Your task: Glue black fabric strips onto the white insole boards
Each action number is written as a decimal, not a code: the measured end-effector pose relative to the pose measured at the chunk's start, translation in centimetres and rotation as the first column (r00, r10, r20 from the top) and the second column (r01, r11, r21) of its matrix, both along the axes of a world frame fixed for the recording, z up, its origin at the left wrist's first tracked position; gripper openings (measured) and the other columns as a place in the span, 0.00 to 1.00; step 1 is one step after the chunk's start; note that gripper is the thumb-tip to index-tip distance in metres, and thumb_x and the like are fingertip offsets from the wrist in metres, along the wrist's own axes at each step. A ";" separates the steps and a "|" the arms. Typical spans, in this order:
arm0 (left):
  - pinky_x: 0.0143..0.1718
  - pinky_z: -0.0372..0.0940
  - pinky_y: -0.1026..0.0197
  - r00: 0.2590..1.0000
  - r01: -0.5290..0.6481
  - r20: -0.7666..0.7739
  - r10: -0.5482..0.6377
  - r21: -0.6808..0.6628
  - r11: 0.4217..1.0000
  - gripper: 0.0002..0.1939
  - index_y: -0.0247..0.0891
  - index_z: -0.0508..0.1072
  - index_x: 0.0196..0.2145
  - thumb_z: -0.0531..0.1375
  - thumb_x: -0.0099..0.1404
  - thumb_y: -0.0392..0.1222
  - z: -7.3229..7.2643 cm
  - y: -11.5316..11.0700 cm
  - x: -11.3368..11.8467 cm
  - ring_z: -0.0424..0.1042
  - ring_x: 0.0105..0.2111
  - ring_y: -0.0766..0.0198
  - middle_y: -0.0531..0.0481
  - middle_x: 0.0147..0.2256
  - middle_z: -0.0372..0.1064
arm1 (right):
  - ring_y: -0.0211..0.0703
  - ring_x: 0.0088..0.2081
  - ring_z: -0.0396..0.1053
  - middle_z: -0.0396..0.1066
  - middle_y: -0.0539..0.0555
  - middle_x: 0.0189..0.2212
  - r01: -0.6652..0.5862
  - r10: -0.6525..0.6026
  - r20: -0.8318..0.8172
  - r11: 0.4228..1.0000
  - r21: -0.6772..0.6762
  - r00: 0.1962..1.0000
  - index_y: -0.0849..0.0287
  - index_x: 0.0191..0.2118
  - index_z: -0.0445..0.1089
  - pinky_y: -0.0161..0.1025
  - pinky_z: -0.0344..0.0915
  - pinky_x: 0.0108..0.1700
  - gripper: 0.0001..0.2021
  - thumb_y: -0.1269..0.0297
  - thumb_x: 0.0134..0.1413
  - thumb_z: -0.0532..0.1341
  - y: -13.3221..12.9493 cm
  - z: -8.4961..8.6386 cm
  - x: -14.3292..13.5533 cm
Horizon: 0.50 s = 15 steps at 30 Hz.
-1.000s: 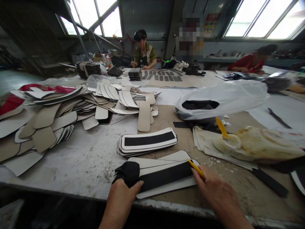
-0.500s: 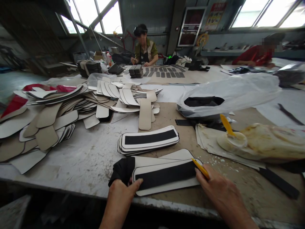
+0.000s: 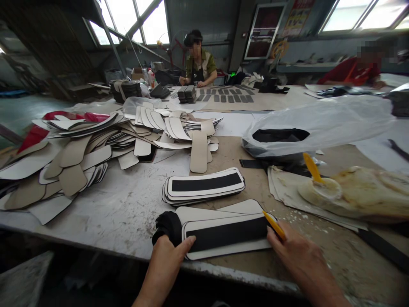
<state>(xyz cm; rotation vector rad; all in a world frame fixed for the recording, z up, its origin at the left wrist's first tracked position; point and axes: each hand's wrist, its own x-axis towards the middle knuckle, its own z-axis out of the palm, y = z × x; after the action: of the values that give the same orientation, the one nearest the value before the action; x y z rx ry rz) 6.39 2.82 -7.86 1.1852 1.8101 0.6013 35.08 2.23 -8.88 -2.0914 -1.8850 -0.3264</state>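
At the near edge of the table lies a white rounded panel point(image 3: 230, 249) with a black strip point(image 3: 228, 232) along its middle. My left hand point(image 3: 171, 251) pinches its left end, thumb on top, with the other fingers partly hidden under a bunched black cloth point(image 3: 166, 227). In my right hand point(image 3: 295, 245) is a slim yellow plastic spatula point(image 3: 275, 226), its tip pointing up and left, while the fingertips touch the strip's right end. More pale panels point(image 3: 243, 206) lie underneath. Just beyond is a neat stack of white panels point(image 3: 204, 195), the top one bearing a black strip point(image 3: 206, 182).
Loose white and beige panels point(image 3: 73, 179) heap up on the left. On the right stand a tub of pale paste point(image 3: 330, 189) with a yellow spatula point(image 3: 313, 168) in it, and a clear plastic bag point(image 3: 338, 115) holding black pieces. Two people sit at the far tables.
The whole view has shifted slightly to the right. My left thumb still presses the strip's left end, and the right hand keeps its grip on the yellow spatula; the black cloth looks more bunched.
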 end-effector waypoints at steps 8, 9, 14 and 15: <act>0.41 0.61 0.60 1.000 -0.018 0.020 0.018 -0.007 1.000 0.29 0.28 0.70 0.37 0.58 0.51 0.60 0.5 0.0 0.2 0.69 0.38 0.55 0.41 0.35 0.71 | 0.41 0.25 0.67 0.64 0.50 0.21 0.035 -0.044 -0.059 0.989 -0.142 0.997 0.58 0.28 0.60 0.36 0.54 0.28 0.08 0.61 0.55 0.52 0.3 0.4 0.0; 0.40 0.61 0.59 1.000 -0.019 0.015 0.020 -0.017 1.000 0.29 0.27 0.70 0.36 0.58 0.51 0.60 0.5 0.0 0.2 0.69 0.38 0.54 0.40 0.34 0.71 | 0.41 0.26 0.67 0.65 0.50 0.22 0.044 -0.056 -0.068 0.986 -0.163 0.996 0.58 0.29 0.61 0.36 0.54 0.28 0.08 0.61 0.55 0.52 0.3 0.7 -0.1; 0.29 0.61 0.56 0.979 -0.004 -0.202 -0.001 -0.025 1.000 0.34 0.24 0.73 0.33 0.58 0.46 0.64 -0.5 0.5 -0.4 0.65 0.24 0.52 0.42 0.21 0.64 | 0.43 0.27 0.67 0.66 0.50 0.23 0.160 -0.173 -0.035 0.958 -0.237 0.984 0.57 0.31 0.64 0.37 0.51 0.27 0.09 0.60 0.56 0.51 0.0 2.4 -0.9; 0.27 0.60 0.55 0.968 0.046 -0.249 -0.038 0.026 0.999 0.32 0.26 0.74 0.33 0.58 0.46 0.63 -0.8 0.6 -0.5 0.62 0.20 0.55 0.45 0.18 0.60 | 0.43 0.28 0.67 0.66 0.51 0.24 0.166 -0.176 -0.032 0.965 -0.202 0.984 0.57 0.31 0.65 0.37 0.52 0.28 0.08 0.60 0.56 0.52 -0.1 2.5 -1.0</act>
<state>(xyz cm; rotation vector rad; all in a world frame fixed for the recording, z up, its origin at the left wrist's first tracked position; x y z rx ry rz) 5.84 3.39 -8.62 1.3672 1.9843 0.4742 34.07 2.18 -6.37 -2.3780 -1.7767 -0.1263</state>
